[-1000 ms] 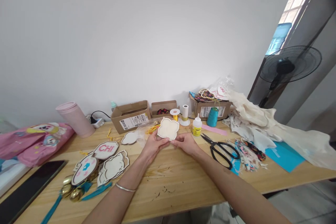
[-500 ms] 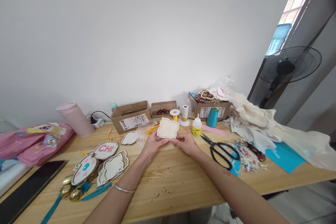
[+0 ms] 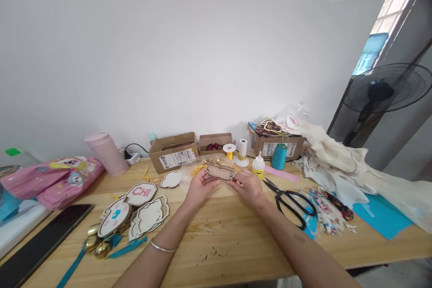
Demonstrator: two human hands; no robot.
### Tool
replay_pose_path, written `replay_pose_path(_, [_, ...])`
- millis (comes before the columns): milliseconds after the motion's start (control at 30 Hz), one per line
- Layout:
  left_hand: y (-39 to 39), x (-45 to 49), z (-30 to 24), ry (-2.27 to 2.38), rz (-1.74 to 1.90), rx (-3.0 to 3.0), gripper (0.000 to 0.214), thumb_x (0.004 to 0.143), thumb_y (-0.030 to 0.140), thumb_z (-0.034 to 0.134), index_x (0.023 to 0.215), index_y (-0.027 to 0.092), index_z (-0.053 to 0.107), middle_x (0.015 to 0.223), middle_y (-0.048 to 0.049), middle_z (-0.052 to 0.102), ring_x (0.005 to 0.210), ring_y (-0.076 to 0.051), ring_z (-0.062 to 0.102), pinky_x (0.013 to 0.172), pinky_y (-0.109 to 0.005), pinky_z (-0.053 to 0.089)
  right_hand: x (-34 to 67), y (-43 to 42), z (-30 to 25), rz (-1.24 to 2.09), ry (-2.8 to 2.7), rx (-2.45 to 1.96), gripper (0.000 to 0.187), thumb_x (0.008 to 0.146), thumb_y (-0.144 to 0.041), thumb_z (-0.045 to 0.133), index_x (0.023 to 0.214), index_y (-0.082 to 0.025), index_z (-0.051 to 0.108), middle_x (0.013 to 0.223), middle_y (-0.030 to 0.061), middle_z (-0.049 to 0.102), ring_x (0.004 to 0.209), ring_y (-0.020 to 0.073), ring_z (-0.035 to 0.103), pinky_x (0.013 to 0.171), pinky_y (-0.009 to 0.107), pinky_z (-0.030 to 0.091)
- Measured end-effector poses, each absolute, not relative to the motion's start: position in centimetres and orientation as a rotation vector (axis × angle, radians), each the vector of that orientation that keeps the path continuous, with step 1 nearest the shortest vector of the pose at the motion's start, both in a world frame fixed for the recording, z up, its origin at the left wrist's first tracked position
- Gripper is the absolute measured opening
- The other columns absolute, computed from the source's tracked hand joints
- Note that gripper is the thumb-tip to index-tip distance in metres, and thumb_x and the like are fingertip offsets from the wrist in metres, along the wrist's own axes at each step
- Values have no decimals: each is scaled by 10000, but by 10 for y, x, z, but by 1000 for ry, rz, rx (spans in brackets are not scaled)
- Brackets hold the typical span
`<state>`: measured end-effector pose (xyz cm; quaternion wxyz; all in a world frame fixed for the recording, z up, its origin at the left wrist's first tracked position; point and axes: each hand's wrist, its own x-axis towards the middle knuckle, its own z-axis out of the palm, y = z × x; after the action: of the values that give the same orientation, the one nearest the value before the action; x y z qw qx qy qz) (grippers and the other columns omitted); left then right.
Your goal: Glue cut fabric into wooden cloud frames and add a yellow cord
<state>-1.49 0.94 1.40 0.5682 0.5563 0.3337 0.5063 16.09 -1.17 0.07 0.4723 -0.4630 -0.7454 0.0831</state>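
Note:
Both my hands hold one flat, cloud-shaped wooden piece (image 3: 220, 171) just above the wooden table (image 3: 236, 238). My left hand (image 3: 200, 187) pinches its left edge and my right hand (image 3: 249, 186) pinches its right edge. The piece is tilted almost flat, so I see mostly its brown rim. Similar cloud-shaped pieces (image 3: 147, 214) lie in a pile to the left, one lettered "CHI" (image 3: 141, 192). A small glue bottle (image 3: 258, 166) stands just right of my right hand.
Black scissors (image 3: 292, 202) lie right of my hands. Cardboard boxes (image 3: 173, 151), thread spools (image 3: 241, 152) and a teal cone (image 3: 278, 156) line the wall. A pink cup (image 3: 106, 153), pink bag (image 3: 56, 177) and dark tablet (image 3: 37, 245) sit left; cloth (image 3: 340, 157) and a fan (image 3: 384, 90) sit right.
The wooden piece has tipped from upright, face toward me, to nearly flat. My view has shifted slightly, so everything sits a little further right and lower.

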Motion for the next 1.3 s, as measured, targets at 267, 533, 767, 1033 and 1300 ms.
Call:
replay_pose_path(267, [4, -17, 32, 683, 1352, 850, 346, 614, 212, 737, 940, 159, 632, 872, -46, 700, 746, -136, 644, 689, -237, 514, 156, -12, 2, 547, -1702, -1152, 366, 737, -446, 571, 492, -178, 531, 499, -5, 457, 513, 111, 373, 499, 245, 258])
replay_pose_path(533, [33, -45, 14, 649, 1470, 506, 178, 833, 108, 491, 664, 130, 543, 503, 39, 534, 465, -43, 525, 577, -168, 507, 150, -11, -5, 1272, -1463, -954, 383, 673, -513, 614, 544, -156, 567, 500, -10, 495, 477, 87, 381, 491, 236, 287])
replay_pose_path(767, [29, -36, 10, 575, 1348, 550, 223, 851, 162, 475, 631, 134, 498, 462, 67, 429, 416, -30, 452, 590, -188, 520, 157, -19, -1, 1691, -1154, -589, 389, 693, -544, 561, 586, -195, 426, 503, -62, 306, 496, 85, 294, 506, 225, 309])
replay_pose_path(1033, [23, -25, 3, 669, 1229, 628, 49, 746, 82, 589, 711, 92, 623, 602, -38, 651, 531, -80, 597, 598, -179, 526, 159, -17, 3, 1784, -1035, -448, 401, 676, -523, 605, 571, -193, 403, 507, -65, 244, 496, 85, 243, 481, 209, 283])
replay_pose_path(1300, [17, -22, 2, 635, 1024, 615, 237, 765, 274, 591, 913, 92, 621, 911, -149, 685, 858, -220, 652, 805, -369, 505, 160, -15, -5, 1633, -1172, -657, 390, 640, -528, 647, 577, -170, 504, 510, -38, 420, 498, 83, 358, 510, 234, 327])
